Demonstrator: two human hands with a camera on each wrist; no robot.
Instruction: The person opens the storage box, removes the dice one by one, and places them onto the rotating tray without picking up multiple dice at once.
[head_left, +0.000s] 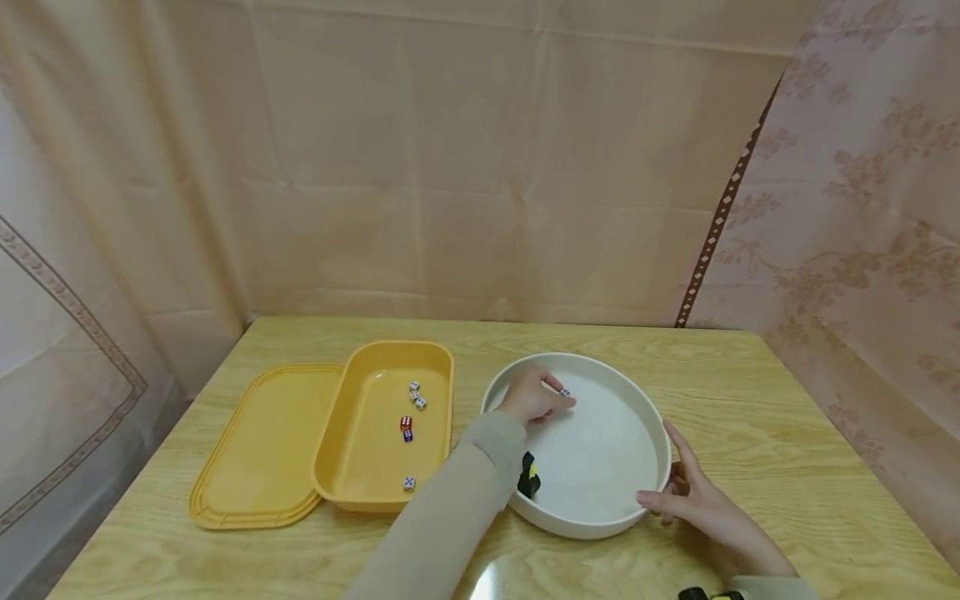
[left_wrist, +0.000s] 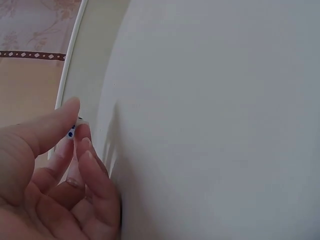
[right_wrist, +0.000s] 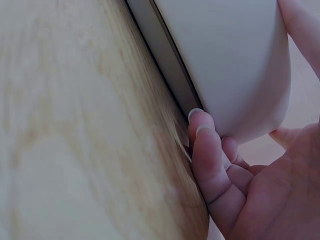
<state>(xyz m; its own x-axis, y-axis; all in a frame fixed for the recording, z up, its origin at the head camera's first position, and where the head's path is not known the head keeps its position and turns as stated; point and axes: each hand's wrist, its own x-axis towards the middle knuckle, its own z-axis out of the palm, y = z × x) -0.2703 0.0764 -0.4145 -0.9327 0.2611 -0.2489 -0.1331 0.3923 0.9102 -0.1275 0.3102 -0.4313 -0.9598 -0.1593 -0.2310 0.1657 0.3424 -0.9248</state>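
Left hand (head_left: 534, 397): pinches die (head_left: 566, 392) — lower middle
Right hand (head_left: 692, 492): grips round tray's (head_left: 573, 529) edge, lower right
Tray floor (head_left: 600, 450): smooth, roomy

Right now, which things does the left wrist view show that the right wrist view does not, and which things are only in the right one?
Only the left wrist view shows the left hand pinching a white die with blue dots, and a brown band with white diamonds in the background.

Only the right wrist view shows the right hand and the wooden table.

Both share the white tray: the left shows its inside, the right its outer wall.
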